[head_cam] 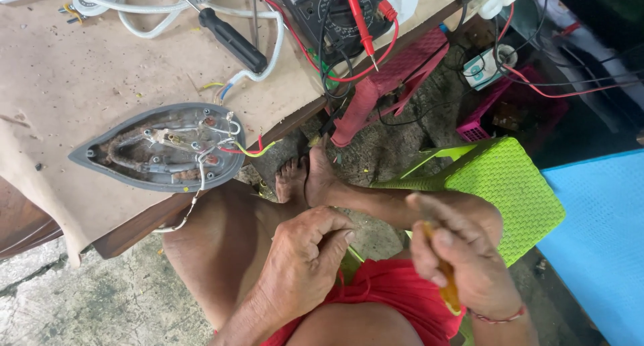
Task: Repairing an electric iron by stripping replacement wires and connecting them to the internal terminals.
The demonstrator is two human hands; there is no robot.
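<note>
Right hand (463,265) is closed round a yellow-handled tool (448,289), left hand (305,252) curled with fingertips pinched, can't tell on what. Opened iron soleplate (161,148) sits at the table's (60,77) near edge, wiring exposed. Looks like mid-repair; reaching back needs care around loose wires.

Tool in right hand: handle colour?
Orange-yellow handle, gripped in the right hand; head view, the only one.

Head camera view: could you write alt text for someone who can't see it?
A seated person's right hand grips a yellow-handled tool over their lap while the left hand curls beside it. On the brown worktable lie an opened grey iron soleplate with exposed wiring and a black-handled screwdriver.
</note>
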